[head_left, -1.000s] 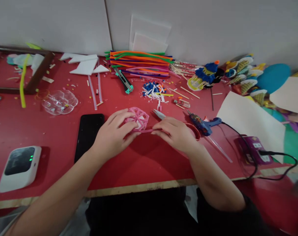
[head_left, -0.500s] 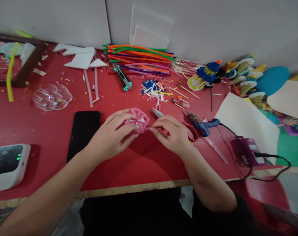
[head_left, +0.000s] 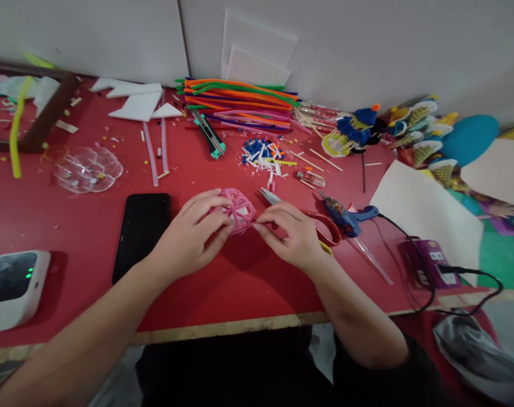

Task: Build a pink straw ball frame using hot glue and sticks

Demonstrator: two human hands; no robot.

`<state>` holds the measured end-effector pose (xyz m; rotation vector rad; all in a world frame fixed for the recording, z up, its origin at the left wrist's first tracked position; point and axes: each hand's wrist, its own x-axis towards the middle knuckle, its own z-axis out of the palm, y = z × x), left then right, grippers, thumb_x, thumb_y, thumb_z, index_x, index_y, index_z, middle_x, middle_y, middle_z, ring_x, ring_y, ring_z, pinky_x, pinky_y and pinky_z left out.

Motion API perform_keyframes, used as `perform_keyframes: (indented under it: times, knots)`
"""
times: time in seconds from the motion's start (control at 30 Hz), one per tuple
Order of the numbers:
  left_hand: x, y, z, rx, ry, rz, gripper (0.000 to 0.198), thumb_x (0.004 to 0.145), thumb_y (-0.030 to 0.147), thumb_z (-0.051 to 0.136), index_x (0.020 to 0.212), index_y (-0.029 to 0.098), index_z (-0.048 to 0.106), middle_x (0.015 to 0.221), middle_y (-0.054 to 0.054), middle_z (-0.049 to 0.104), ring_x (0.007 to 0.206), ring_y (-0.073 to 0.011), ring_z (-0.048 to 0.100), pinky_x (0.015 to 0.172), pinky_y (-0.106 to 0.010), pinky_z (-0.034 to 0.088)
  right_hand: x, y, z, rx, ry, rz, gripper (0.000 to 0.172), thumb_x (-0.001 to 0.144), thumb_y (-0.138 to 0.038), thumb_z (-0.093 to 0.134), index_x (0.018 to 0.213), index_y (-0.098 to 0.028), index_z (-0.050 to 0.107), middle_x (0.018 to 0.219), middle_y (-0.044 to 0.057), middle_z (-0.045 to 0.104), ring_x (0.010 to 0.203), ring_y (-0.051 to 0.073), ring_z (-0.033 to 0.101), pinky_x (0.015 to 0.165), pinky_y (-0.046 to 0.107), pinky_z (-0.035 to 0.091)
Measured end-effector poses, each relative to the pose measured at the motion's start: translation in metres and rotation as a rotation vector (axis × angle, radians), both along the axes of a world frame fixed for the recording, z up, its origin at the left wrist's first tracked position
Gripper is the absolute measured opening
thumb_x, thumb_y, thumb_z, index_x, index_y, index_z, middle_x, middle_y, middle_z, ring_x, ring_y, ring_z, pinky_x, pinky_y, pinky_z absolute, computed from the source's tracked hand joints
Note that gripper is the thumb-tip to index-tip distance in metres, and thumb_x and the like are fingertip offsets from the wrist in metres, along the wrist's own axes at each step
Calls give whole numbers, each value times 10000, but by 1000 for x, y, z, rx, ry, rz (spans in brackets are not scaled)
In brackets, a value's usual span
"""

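Observation:
A round pink openwork piece (head_left: pixel 241 211), with spokes and some white showing through, is held above the red table. My left hand (head_left: pixel 199 229) grips it from the left, thumb and fingers curled at its edge. At its lower right edge, my right hand (head_left: pixel 288 232) pinches thumb against fingers; what lies between these fingertips is too small to make out. Scissors (head_left: pixel 328 229) with red and yellow handles lie partly under my right hand, their tips (head_left: pixel 270 196) showing beyond the fingers.
A black phone (head_left: pixel 141 237) lies left of my left hand. Behind are a cutter (head_left: pixel 209 134), pipe cleaners (head_left: pixel 240 102) and cut pieces (head_left: pixel 263 152). A blue glue gun (head_left: pixel 348 217), a purple power box (head_left: pixel 432 263) and white sheets (head_left: pixel 428 217) are on the right.
The pink piece has shifted slightly left in the view and turned a little. My right hand has moved a little left, and its fingertips are closer to the piece's edge.

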<state>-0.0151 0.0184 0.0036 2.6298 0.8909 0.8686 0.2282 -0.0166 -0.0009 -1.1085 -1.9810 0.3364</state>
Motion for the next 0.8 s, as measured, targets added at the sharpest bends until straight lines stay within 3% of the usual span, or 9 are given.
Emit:
perform_keyframes:
  times: [0.53,0.8]
  knots:
    - [3,-2,1,51,22,25,70,965,192,564,995,203,626,1249,-118,671,1331,-313,578,1107,-512,520,-4,-2,2,-63,80,-37,91,934,-221,649,846,-238,636,784,-1,689,700,149,621,650,295,548]
    - [1,-1,3,126,25,-50,137,969,120,555,1030,191,656,1263,-122,693,1366,-314,579,1110,-498,538,-3,0,1,-70,104,-31,106,919,-216,676,827,-222,623,764,-8,676,694,135,618,648,276,543]
